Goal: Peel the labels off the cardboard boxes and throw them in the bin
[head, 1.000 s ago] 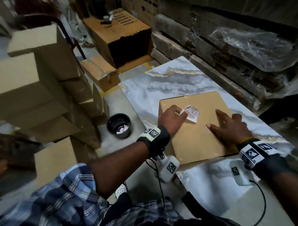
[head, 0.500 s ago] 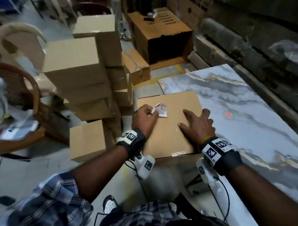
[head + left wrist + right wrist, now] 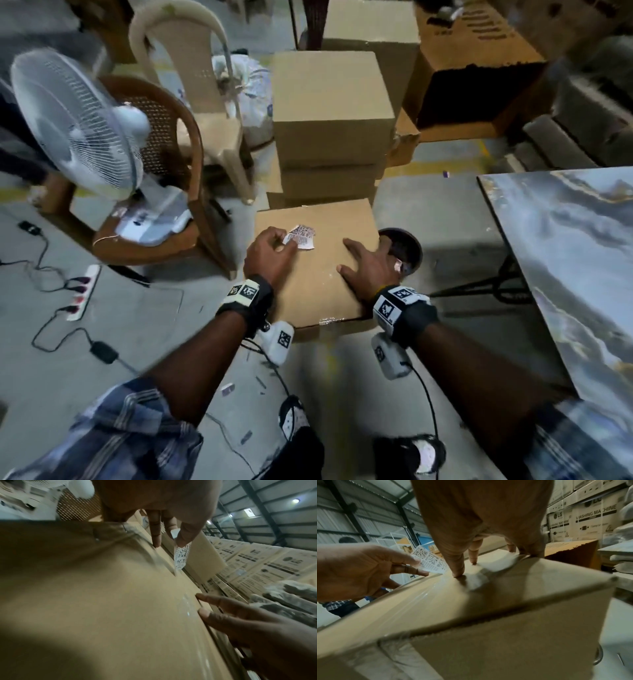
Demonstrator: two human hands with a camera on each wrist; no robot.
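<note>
My left hand [image 3: 270,255] pinches the thin, tear-prone label [image 3: 302,235] by its lifted corner near the cardboard box's [image 3: 318,274] far edge, while my right hand [image 3: 368,270] presses flat, fingers spread.

The box [image 3: 322,270] was plain matt brown cardboard, its cut edge rough and corrugated, with a strip of glossy clear tape [image 3: 412,601] catching the light along its top. The label [image 3: 301,236] was thin white printed paper, slightly curled. Beside it the counter [image 3: 575,260] had a polished, marble-patterned sheen. The chair [image 3: 202,113] looked like moulded beige plastic; the floor [image 3: 137,325] was dull grey concrete.
</note>
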